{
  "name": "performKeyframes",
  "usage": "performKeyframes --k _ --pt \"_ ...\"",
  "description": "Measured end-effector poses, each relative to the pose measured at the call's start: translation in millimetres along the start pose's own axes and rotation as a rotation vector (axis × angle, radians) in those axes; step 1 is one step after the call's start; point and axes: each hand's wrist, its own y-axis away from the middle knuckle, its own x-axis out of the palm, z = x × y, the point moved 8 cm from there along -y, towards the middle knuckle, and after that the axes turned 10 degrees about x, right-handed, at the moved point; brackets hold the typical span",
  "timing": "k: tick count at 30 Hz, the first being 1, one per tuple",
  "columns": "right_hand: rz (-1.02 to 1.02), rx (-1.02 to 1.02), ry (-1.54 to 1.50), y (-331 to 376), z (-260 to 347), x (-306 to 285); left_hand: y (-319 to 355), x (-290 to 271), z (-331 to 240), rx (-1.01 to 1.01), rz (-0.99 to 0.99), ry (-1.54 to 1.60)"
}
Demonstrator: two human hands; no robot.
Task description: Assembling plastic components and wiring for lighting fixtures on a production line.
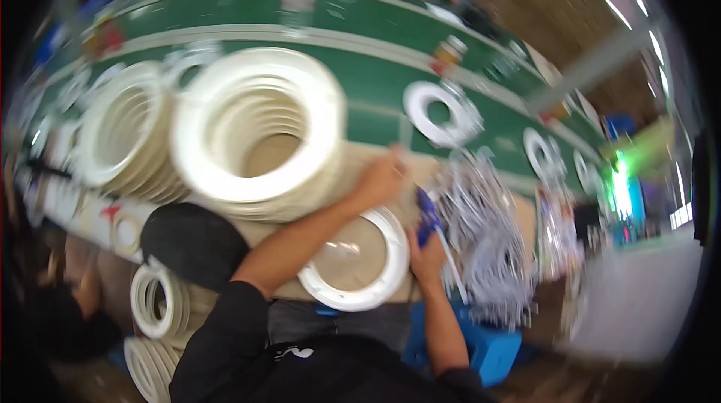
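Observation:
A white ring (398, 253) lies flat on the brown cardboard right before me, between my forearms. My left hand (383, 178) is above the ring's far edge, its fingers drawn together. Motion smears them, and a thin pale streak rises beside the fingertips; what they hold, if anything, I cannot make out. Close to the ring's right side, my right hand (426, 256) is closed around a purple tool (428, 215). A thin white rod or cord runs down from that tool. To its right lies a heap of pale grey-white strips or leads (484, 245).
Two tall stacks of white rings, a nearer stack (323, 125) and a left stack (124, 132), stand at left. Beyond runs a green conveyor belt (368, 95) with a flat white ring (420, 129) on it. A black round seat (191, 245) and a blue stool (492, 350) flank me. People sit opposite.

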Motion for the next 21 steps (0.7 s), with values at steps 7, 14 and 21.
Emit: performKeyframes --k 7,14,21 --pt "-0.182 -0.343 0.030 30 21 -50 -9 65 -19 0.147 0.074 0.057" --pt "-0.036 -0.523 0.083 12 85 -18 26 -9 -43 0.540 -0.395 -0.499" --pt "0.038 -0.548 0.074 21 88 -5 9 14 -17 0.296 -0.364 -0.995"
